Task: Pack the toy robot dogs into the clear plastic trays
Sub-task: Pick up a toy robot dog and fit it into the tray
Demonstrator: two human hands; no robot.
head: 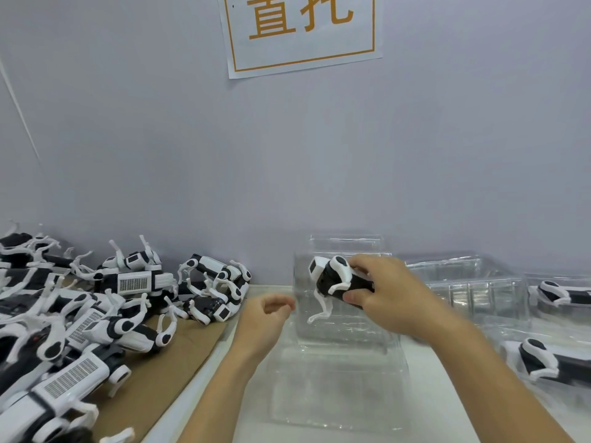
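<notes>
pale lilac wall (pixel 447 139) filled the upper view, w/ a white paper sign (pixel 300 30) in orange characters taped at 12 o'clock. white tabletop (pixel 425 378) ran along the bottom, and a brown cardboard sheet (pixel 179 356) lay over its left part. on that sheet, at 8 to 9 o'clock, sat a big tangled pile of toy robot dogs (pixel 96 308), black & white, legs sticking out every way. at centre stood a clear plastic tray (pixel 339 362), open side up. right hand (pixel 387 295) gripped one toy dog (pixel 335 279) by its black body, thumb under & fingers curled over the top, holding it above the back part of that tray w/ the head end toward 9 o'clock and one white leg dangling down. left hand (pixel 268 314) hovered just left of the tray, fingers loosely curled, holding nothing, near the tray edge but whether touching couldn't be told. more clear trays (pixel 463 276) were stacked at 3 o'clock behind the right wrist. further right, at 3 to 4 o'clock, two packed dogs (pixel 543 359) lay in trays, partly cut off by the frame edge.
</notes>
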